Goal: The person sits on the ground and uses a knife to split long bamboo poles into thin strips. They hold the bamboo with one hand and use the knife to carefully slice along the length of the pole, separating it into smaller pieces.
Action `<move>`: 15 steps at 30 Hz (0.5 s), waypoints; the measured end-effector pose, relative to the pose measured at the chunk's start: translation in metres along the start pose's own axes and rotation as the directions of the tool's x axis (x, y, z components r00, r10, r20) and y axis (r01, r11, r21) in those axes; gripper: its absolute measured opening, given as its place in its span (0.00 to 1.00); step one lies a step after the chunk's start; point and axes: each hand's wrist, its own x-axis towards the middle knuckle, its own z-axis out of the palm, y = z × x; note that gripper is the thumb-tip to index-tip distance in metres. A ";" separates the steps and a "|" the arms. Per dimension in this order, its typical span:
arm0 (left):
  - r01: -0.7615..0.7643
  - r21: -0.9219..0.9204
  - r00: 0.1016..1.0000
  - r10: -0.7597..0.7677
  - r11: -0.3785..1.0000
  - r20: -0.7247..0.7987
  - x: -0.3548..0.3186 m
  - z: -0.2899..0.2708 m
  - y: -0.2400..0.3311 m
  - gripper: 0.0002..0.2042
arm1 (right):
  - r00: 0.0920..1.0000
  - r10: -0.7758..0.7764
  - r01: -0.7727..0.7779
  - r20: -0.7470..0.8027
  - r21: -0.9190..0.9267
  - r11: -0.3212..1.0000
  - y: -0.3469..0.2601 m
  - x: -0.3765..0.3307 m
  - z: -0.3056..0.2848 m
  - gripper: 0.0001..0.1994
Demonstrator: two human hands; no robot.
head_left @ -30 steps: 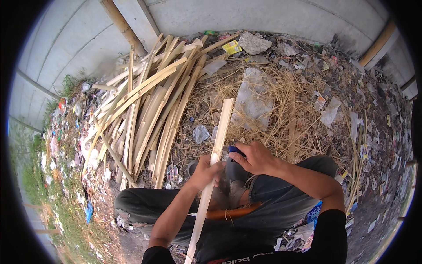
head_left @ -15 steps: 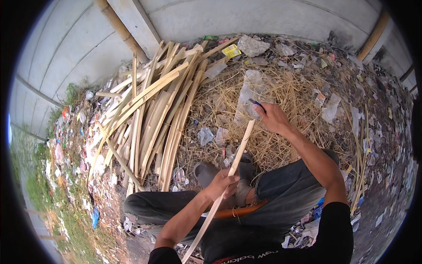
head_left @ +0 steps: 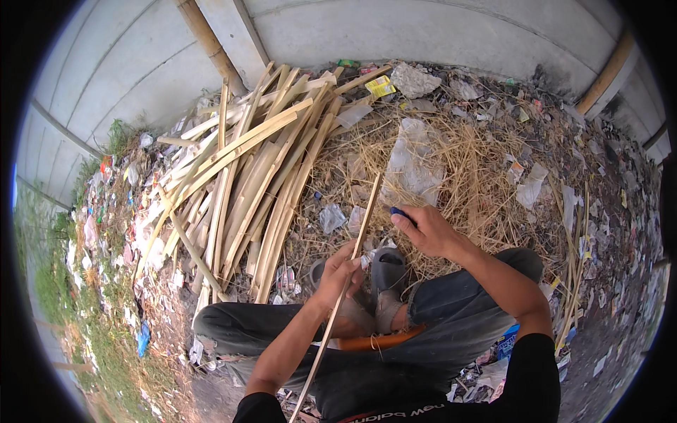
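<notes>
A long, pale bamboo strip (head_left: 344, 296) slants from my lap up over my shoes, its narrow edge toward me. My left hand (head_left: 338, 273) is closed round it below its upper part. My right hand (head_left: 431, 234), to the right of the strip's upper end, grips a small blue-handled knife (head_left: 400, 211); its blade cannot be made out now. The knife and the strip are apart. Across my lap lies an orange-brown curved piece (head_left: 381, 341) with a bit of string on it.
Many bamboo strips (head_left: 243, 190) lie in a heap at the left. Straw-like shavings (head_left: 469, 183) and a clear plastic sheet (head_left: 412, 158) cover the ground ahead. Litter lies all around. Behind stands a grey panel wall (head_left: 402, 35) with bamboo poles (head_left: 211, 42). More thin strips (head_left: 575, 261) lie at the right.
My right hand with the knife has come down and slightly left, nearer my shoes. My left hand has moved up and the strip has turned edge-on.
</notes>
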 end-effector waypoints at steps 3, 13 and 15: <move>-0.004 -0.007 1.000 0.004 1.000 -0.001 0.002 0.003 -0.005 0.31 | 0.988 -0.066 0.080 0.141 -0.097 0.992 -0.011 -0.015 0.043 0.28; 0.022 0.092 0.999 -0.018 0.996 -0.048 0.010 -0.003 -0.014 0.31 | 0.993 -0.109 0.120 0.054 -0.295 0.948 0.007 -0.004 0.047 0.25; 0.006 0.120 0.999 -0.001 0.993 -0.035 0.014 -0.003 -0.012 0.31 | 0.986 -0.153 0.164 0.062 -0.257 0.952 -0.001 -0.010 0.050 0.24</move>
